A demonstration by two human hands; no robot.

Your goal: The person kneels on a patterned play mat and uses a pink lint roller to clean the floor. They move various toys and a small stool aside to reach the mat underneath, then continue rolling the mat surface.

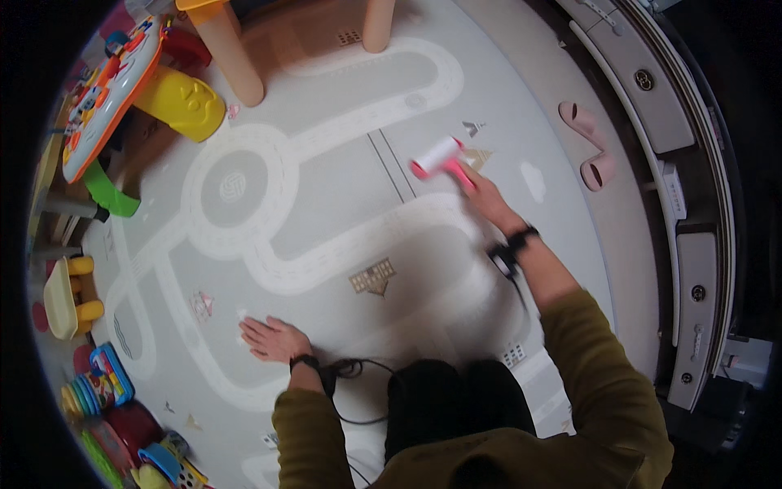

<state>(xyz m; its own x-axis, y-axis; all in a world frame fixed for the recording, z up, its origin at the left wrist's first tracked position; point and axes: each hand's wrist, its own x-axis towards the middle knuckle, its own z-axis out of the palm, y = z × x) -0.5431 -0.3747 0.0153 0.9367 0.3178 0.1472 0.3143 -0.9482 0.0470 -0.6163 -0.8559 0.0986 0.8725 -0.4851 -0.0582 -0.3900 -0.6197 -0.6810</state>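
My right hand grips the pink handle of a lint roller, whose white sheet roll lies over the printed play mat. Whether the roll touches the mat I cannot tell. Lower left, my left hand is spread palm down at the mat, holding nothing, beside a printed figure. Black bands circle both wrists, and a dark cable runs between my left wrist and my dark-clothed knees.
An activity table with a yellow leg stands upper left, near a larger table's leg. A small stool and piled toys line the left side. Pink slippers lie right, before a drawer cabinet.
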